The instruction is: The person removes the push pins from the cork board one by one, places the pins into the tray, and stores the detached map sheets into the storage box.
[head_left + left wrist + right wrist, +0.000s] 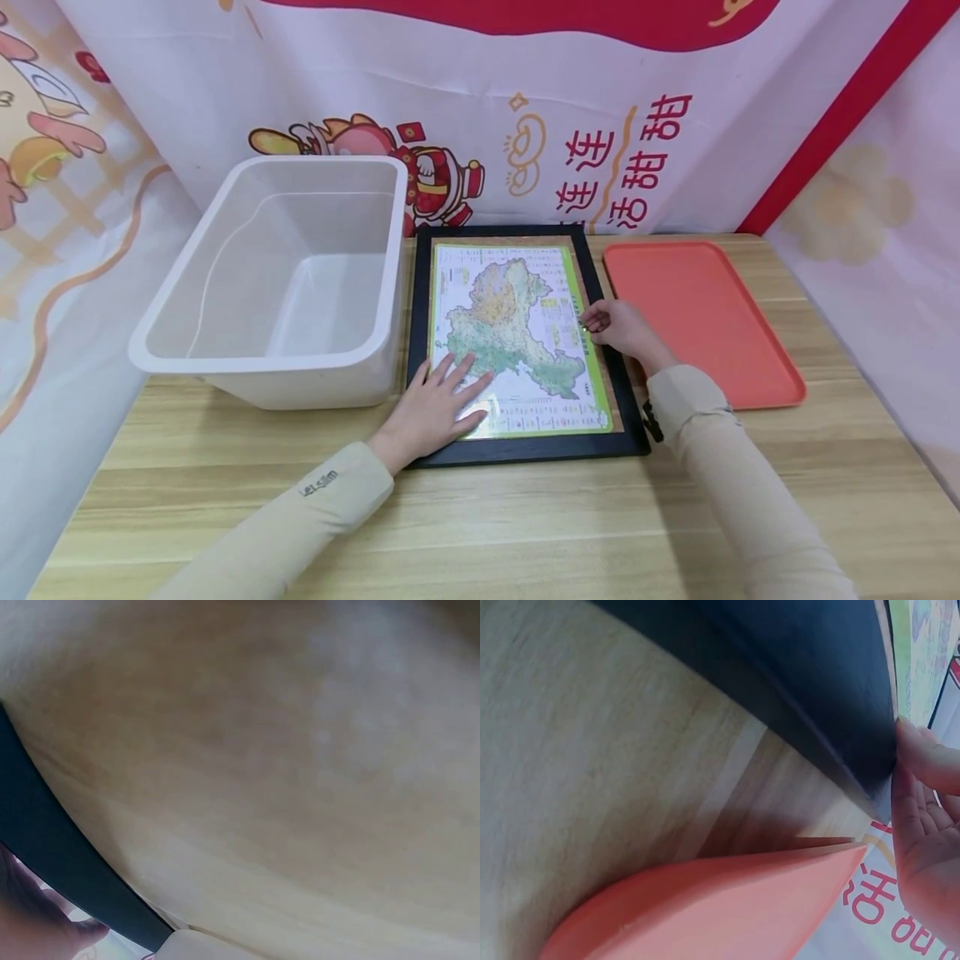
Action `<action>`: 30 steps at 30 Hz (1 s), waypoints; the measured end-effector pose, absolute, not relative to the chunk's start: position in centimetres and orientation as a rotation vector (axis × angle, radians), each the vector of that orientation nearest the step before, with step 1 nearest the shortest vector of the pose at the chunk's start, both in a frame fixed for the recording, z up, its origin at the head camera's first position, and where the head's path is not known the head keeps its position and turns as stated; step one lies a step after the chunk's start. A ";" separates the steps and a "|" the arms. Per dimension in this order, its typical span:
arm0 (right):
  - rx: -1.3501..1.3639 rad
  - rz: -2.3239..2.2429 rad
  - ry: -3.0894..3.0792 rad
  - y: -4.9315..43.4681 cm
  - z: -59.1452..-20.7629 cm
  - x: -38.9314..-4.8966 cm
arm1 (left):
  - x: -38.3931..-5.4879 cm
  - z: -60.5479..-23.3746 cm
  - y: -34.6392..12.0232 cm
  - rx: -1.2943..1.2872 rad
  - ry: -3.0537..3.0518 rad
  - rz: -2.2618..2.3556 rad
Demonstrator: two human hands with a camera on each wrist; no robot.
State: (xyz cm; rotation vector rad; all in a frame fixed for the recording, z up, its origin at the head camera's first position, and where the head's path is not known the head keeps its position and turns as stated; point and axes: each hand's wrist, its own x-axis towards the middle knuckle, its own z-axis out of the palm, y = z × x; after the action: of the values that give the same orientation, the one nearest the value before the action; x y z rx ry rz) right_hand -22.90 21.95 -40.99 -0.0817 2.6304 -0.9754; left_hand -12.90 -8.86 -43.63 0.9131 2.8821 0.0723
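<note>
"One map [498,333], printed sheet. Where, from the hands?"

"Partly under the left hand [438,408]; the rest runs ahead of that hand and across to the right hand [618,325]. Long axis points away from the person."

"Nearer hand?"

"Left, being on the sheet: fingers straight and spread over its near left part. Right is farther out from the body, at the map's right edge, fingers curled inward. Cannot tell whether they pinch the edge or merely touch it."

"So what counts most?"

"My judgement: right fingertips against that right edge, left hand across the sheet on the opposite side. If the left presses, it should steady the map; pressure can't be read."

"Surface?"

"Brown backing [498,241] shows round the map, within a black frame [525,448]. Frame lies flat on a wood-grain table [540,517], its right bar just below the right hand."

"Room around?"

"White tub [262,364] left of the left hand and beyond it, near the frame. Red tray [712,325] right of the right hand, the right sleeve [686,396] overlapping its near corner in the head view. Small dark object [652,422] beside that sleeve, too hidden to name. Printed cloth [465,83] hangs beyond both hands."
</note>
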 end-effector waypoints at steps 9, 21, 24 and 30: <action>0.000 -0.988 2.614 21.9 -41.3 -23.1 | -12.9 -43.8 -8.8 0.905 2.885 0.059; -0.118 -0.874 2.692 21.5 -40.5 -22.8 | -12.7 -43.8 -8.9 0.906 2.907 0.105; -0.136 -0.823 2.708 21.3 -40.3 -22.8 | -12.7 -43.8 -8.9 0.902 2.904 0.104; -0.138 -0.828 2.702 21.3 -40.4 -22.7 | -12.8 -44.0 -8.9 0.909 2.899 0.108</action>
State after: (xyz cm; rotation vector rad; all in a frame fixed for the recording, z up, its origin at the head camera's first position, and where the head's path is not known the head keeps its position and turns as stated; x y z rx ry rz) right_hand -22.73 21.27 -40.36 -0.1378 2.7016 -0.8283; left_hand -12.80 -8.93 -43.96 0.9093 2.8988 0.1085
